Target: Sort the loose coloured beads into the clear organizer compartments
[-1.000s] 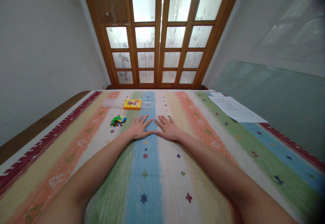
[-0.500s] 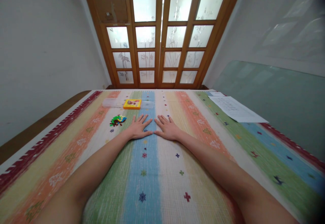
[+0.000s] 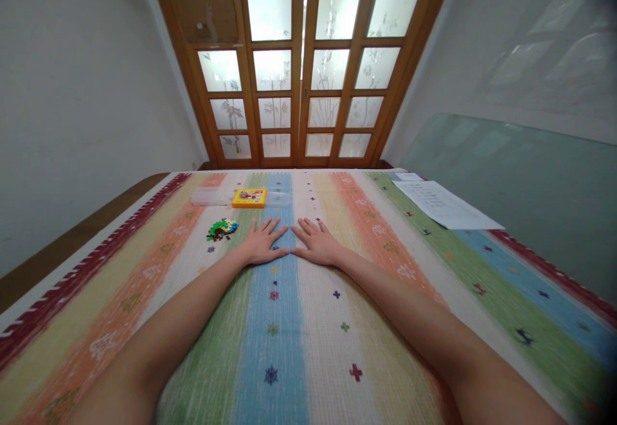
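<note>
Both palms lie flat on a striped tablecloth. My left hand has its fingers spread and holds nothing. Close beside it, my right hand rests the same way, fingers apart, its thumb tip near the left thumb tip. To the left of my left hand lies a small heap of tiny colourful plastic pieces, mainly green, brown, yellow and blue. Beyond the heap is a yellow box with a printed picture on top, standing between two clear plastic trays or lids, the left one and the right one.
White printed sheets lie at the far right of the table. A pale green glass panel leans or stands along the right side. Wooden doors with frosted panes are behind the table, with walls on either side.
The view has turned very slightly, so the background sits a little further left. My hands and the things on the table stay where they were.
</note>
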`<state>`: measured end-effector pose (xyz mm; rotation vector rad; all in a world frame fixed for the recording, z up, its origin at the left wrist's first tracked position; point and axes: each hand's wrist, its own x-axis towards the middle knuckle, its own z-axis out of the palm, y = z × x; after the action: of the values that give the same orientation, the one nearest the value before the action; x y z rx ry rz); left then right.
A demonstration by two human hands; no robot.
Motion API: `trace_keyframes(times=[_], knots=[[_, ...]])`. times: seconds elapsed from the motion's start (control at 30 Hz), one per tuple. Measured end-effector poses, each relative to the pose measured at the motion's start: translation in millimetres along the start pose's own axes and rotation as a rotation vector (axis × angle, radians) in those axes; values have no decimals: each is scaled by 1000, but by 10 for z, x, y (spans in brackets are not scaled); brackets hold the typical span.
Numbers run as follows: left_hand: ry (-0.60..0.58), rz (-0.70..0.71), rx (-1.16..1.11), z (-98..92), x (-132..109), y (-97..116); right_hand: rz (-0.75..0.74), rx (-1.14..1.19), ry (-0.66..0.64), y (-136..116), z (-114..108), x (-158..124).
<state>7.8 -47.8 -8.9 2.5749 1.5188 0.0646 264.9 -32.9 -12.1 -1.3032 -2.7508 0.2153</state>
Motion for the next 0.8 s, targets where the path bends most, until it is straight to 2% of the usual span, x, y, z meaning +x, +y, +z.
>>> trace_keyframes(times=[0.3,0.47,0.8], knots=[[14,10,4,27,12,-28,-33,-2,-12,9,-22,-10],[61,36,33,40,15,-49,-42,0,0,30,6,-1],[22,3,3,58,35,-57,-53,5,4,47,34,13]])
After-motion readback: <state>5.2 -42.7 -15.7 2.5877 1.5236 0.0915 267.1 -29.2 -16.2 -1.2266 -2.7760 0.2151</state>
